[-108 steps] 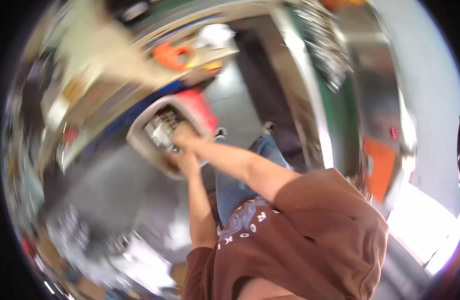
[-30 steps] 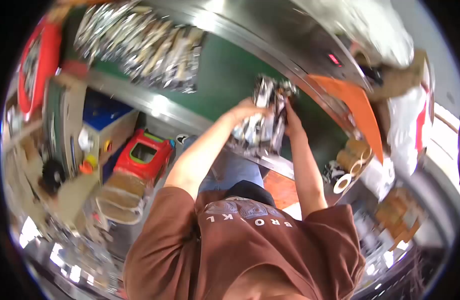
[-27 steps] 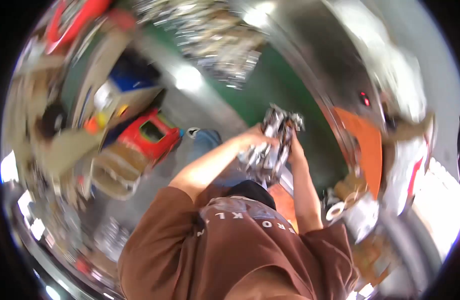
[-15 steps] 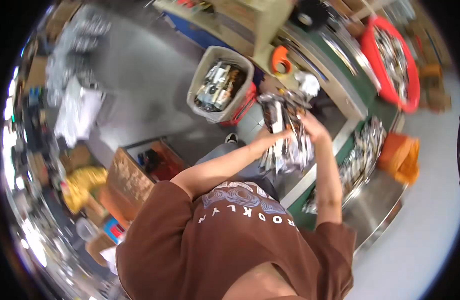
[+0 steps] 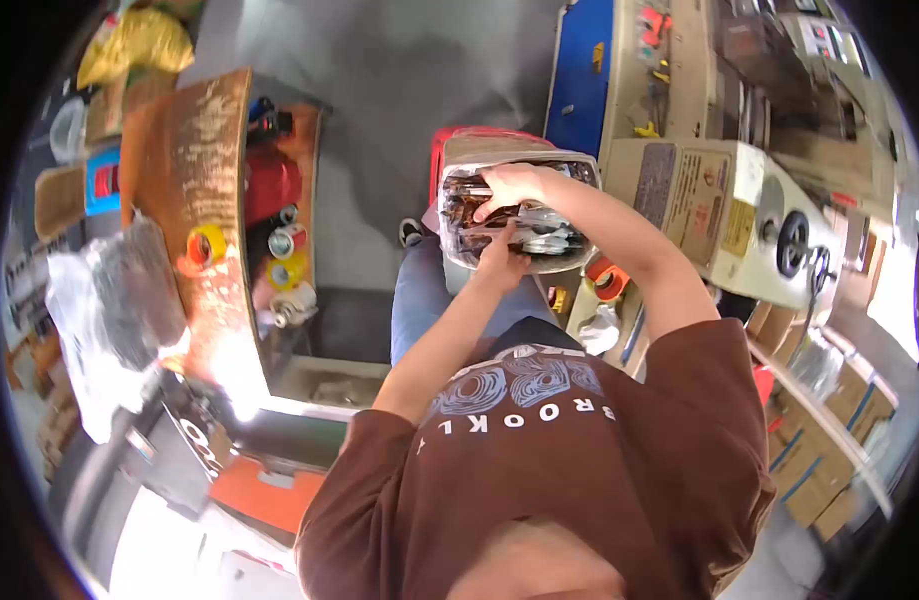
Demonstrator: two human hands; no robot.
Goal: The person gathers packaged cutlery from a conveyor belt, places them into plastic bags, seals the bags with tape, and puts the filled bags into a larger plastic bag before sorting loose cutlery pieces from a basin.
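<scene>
A pale plastic bin (image 5: 509, 150) with a clear liner stands just in front of my legs. Dark and silvery plastic-wrapped packets (image 5: 549, 238) fill it. My right hand (image 5: 511, 188) reaches in from the right, fingers spread apart and touching the packets. Nearer my body, my left hand (image 5: 503, 258) lies against the packets at the bin's near side, fingers stretched out. Some fingertips are hidden among the wrapping, and I cannot make out a firm grip on any packet.
A worn wooden cabinet (image 5: 194, 150) with tape rolls (image 5: 284, 240) stands to the left. A cream machine with a black handwheel (image 5: 791, 242) is on the right, near a blue panel (image 5: 579, 75). Behind the bin shows something red (image 5: 441, 150). An orange tape dispenser (image 5: 607, 280) sits right of the bin.
My view has swung left. Both hands, which held a bundle of packets over the bench side, have moved into the bin and now rest on packets there.
</scene>
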